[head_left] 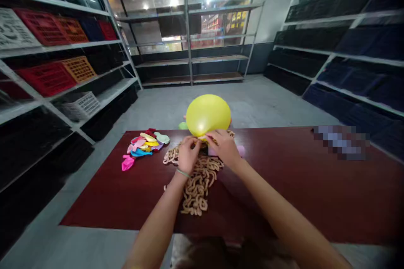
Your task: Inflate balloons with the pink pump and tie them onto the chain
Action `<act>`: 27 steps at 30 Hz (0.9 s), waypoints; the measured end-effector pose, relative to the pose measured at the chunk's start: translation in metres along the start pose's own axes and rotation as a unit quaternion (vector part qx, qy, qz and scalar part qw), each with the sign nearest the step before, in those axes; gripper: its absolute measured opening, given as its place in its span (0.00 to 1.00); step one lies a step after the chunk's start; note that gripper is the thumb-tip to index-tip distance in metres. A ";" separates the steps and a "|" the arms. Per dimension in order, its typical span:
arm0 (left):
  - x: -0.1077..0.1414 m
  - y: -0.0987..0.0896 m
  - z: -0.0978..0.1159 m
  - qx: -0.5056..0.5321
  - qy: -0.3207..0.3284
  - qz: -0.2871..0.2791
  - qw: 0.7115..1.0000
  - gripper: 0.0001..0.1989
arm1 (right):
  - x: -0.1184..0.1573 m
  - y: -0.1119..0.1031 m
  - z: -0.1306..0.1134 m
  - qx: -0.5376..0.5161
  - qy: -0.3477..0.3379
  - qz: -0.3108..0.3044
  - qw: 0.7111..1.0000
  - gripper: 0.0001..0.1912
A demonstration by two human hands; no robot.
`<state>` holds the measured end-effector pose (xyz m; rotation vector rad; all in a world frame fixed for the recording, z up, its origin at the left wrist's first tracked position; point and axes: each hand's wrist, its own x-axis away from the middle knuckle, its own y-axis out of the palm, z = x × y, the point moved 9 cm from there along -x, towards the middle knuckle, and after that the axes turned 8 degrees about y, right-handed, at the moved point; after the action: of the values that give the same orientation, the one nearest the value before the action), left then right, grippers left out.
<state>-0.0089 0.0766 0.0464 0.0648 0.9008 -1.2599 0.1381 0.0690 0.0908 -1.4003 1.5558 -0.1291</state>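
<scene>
Nearest you, a heap of tan cord (198, 183) lies on the dark red table (284, 185) between your forearms. Your left hand (188, 153) and right hand (224, 148) pinch the neck of the inflated yellow balloon (208, 113), just beyond them; across the floor stands a metal shelf (190, 42).

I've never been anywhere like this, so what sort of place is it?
Probably a storeroom or a warehouse-style workroom: metal shelving lines the walls, plastic crates sit on the left-hand racks, and a long dark-red table serves as a work surface.
</scene>
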 end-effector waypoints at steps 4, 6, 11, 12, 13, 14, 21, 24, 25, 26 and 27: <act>0.004 0.003 -0.017 0.032 -0.082 -0.020 0.996 0.08 | 0.000 0.005 0.018 -0.080 0.042 -0.004 0.996 0.08; 0.007 0.007 -0.027 0.083 -0.131 -0.018 0.988 0.10 | 0.001 0.015 0.030 -0.155 0.096 -0.024 0.983 0.07; 0.010 0.013 -0.037 0.234 -0.181 0.029 0.955 0.12 | 0.013 0.046 0.050 -0.346 0.228 -0.058 0.908 0.09; 0.010 0.012 -0.035 0.241 -0.180 0.034 0.953 0.12 | 0.015 0.049 0.051 -0.366 0.241 -0.053 0.898 0.10; 0.010 0.011 -0.031 0.239 -0.176 0.038 0.954 0.12 | 0.018 0.050 0.051 -0.380 0.250 -0.047 0.889 0.11; 0.009 0.009 -0.028 0.230 -0.170 0.041 0.957 0.12 | 0.020 0.052 0.051 -0.395 0.260 -0.042 0.880 0.11; 0.008 0.006 -0.011 0.191 -0.156 0.018 0.969 0.10 | 0.025 0.065 0.048 -0.561 0.313 -0.042 0.765 0.07; 0.007 0.004 -0.006 0.152 -0.132 0.002 0.979 0.10 | 0.024 0.070 0.043 -0.608 0.322 -0.037 0.725 0.07; 0.006 0.003 -0.003 0.128 -0.116 -0.002 0.985 0.10 | 0.025 0.071 0.041 -0.619 0.327 -0.035 0.713 0.08; 0.005 0.000 0.000 0.098 -0.097 -0.004 0.990 0.10 | 0.025 0.072 0.038 -0.627 0.333 -0.034 0.704 0.10; 0.004 -0.003 0.003 0.067 -0.077 -0.002 0.995 0.10 | 0.025 0.073 0.036 -0.630 0.338 -0.035 0.698 0.11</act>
<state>-0.0093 0.0710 0.0477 0.0716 0.6835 -1.3100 0.1177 0.0908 0.0113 -2.6908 2.3486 0.5765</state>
